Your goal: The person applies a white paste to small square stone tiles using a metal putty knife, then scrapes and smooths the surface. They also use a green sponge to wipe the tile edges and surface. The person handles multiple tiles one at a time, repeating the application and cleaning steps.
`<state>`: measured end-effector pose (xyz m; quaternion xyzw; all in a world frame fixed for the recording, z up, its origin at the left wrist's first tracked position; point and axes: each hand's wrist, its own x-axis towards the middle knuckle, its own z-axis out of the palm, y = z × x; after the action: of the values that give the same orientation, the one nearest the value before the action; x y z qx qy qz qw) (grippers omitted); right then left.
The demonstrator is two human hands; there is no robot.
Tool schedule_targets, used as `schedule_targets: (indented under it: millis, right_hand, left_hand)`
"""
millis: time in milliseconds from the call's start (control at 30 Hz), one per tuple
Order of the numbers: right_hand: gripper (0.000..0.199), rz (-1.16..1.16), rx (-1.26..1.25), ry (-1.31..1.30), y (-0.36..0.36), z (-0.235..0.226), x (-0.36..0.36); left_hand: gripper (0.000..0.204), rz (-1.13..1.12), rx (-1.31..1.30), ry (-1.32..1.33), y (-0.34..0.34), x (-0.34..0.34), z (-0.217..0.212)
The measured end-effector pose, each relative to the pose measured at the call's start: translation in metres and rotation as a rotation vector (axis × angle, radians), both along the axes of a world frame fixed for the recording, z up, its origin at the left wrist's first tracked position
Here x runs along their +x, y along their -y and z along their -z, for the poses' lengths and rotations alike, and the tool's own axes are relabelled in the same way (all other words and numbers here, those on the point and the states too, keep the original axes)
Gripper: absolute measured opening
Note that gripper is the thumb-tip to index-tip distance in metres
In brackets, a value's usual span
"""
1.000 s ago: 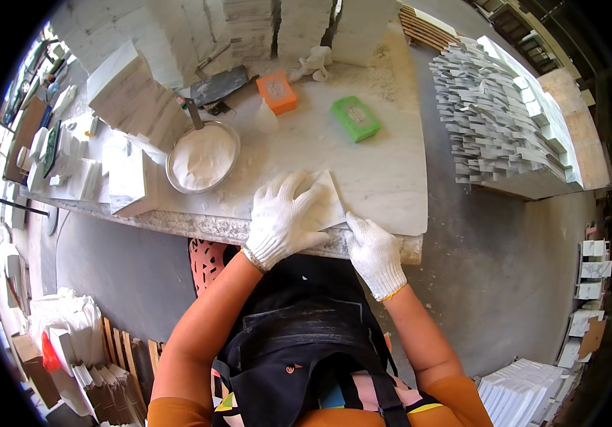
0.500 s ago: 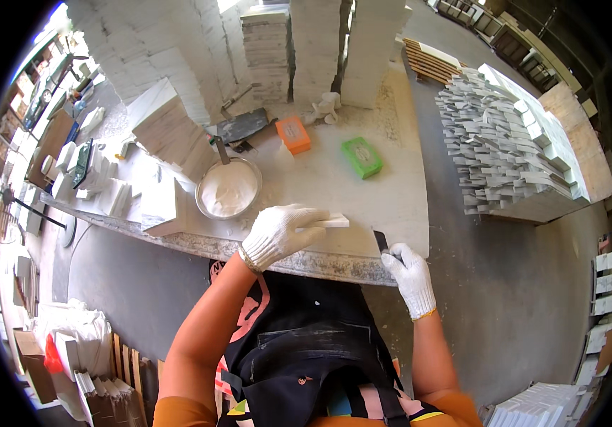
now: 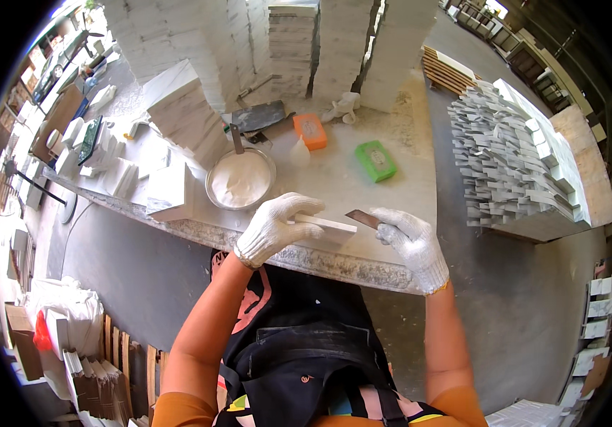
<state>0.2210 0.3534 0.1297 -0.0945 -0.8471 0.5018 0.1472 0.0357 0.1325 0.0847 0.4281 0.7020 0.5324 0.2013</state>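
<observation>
We see the left hand (image 3: 276, 231) with its grip closed on a white slab (image 3: 334, 228) near the 6 o'clock edge of the worktop (image 3: 402, 203), long axis about 9:30-to-3:30, at 9 o'clock from the right hand (image 3: 413, 243), which grasps a dark blade (image 3: 363, 218) seemingly just clear of it.

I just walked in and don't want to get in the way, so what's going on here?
A person is working at a bench. The gloved left hand holds a white slab, and the gloved right hand holds a blade pointed toward it, not touching. Beyond the left hand sits a bowl of white filling; an orange block and a green block lie farther back.
</observation>
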Motion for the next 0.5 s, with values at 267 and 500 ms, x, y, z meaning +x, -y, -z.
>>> schedule_targets:
  millis: [267,500]
  right_hand:
    - [0.028,-0.325,0.355,-0.003,-0.008,-0.003,-0.058]
    - [0.028,-0.371,0.284,0.057,-0.011,0.002,-0.058]
  left_hand:
    - [0.032,-0.014,0.009,0.522,0.001,0.013,0.024]
    - [0.030,-0.010,0.054,0.421,0.003,0.014,0.036]
